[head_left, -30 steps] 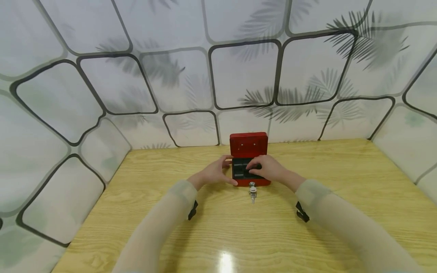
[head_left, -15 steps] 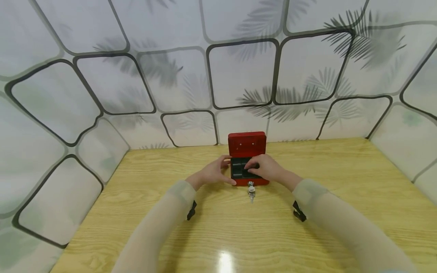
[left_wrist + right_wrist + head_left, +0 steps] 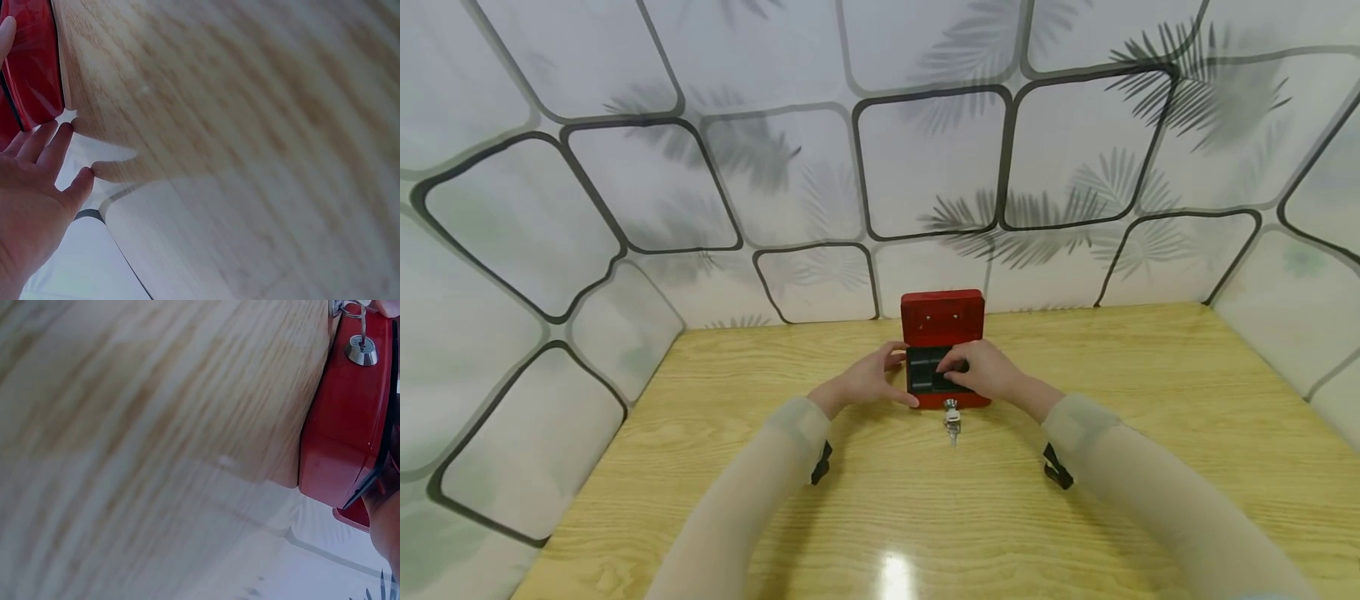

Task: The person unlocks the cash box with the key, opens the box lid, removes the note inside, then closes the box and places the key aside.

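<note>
A red cash box (image 3: 953, 401) stands on the table with its lid (image 3: 942, 318) raised and a black compartment tray (image 3: 921, 372) inside. My left hand (image 3: 867, 380) spans the box's left end, thumb at the front corner and fingers toward the back. In the left wrist view, those fingertips (image 3: 62, 130) reach the box's corner. My right hand (image 3: 988, 369) reaches in from the right, thumb and fingers pinched at the middle of the tray; the palm hides the tray's right part. A key ring with keys (image 3: 952, 423) hangs from the front lock (image 3: 361, 350).
The wooden table (image 3: 880, 500) stretches around the box on all sides. Close behind the raised lid rises a wall (image 3: 820, 183) covered in a leaf-and-grid pattern. Another patterned wall (image 3: 512, 333) borders the table on the left.
The head view has shifted slightly. Both hands keep their places at the box, and the lid, tray and keys look unchanged.
</note>
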{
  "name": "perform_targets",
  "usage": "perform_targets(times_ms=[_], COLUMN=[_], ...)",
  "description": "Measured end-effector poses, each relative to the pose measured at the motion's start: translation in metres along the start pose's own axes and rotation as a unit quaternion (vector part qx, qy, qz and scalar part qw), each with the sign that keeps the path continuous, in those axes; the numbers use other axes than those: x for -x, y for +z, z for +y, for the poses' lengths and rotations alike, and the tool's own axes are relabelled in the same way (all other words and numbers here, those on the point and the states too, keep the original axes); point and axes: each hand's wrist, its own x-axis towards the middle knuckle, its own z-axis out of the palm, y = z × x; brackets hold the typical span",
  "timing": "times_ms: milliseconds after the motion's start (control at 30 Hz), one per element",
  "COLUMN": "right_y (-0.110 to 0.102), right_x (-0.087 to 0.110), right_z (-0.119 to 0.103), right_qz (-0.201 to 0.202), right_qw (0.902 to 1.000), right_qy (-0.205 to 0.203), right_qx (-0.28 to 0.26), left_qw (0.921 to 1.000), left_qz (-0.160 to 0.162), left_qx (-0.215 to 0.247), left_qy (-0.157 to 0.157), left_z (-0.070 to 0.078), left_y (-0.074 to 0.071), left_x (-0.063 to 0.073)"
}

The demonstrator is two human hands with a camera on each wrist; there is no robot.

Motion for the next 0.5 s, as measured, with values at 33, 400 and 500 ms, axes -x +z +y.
perform_targets(times_ms=[33, 400, 500], right_y=[-0.0002, -0.0072, -0.0099], right_x=[0.0004, 0.0022, 0.0029], right_z=[-0.0004, -0.0056, -0.0075], right_qz=[0.001, 0.011, 0.017], right_qw=[1.0, 0.9997, 0.9994], right_qy=[-0.001, -0.019, -0.029], right_qx=[-0.001, 0.003, 0.01], left_qw=[1.0, 1.0, 1.0], left_qz=[0.0, -0.001, -0.004], left_qx=[-0.002, -0.006, -0.001], left_qy=[0.0, 0.002, 0.005], left_z=[-0.0001, 0.0001, -0.0004], left_y=[0.0001, 0.0006, 0.0006], left_x=[-0.0002, 0.0, -0.0002])
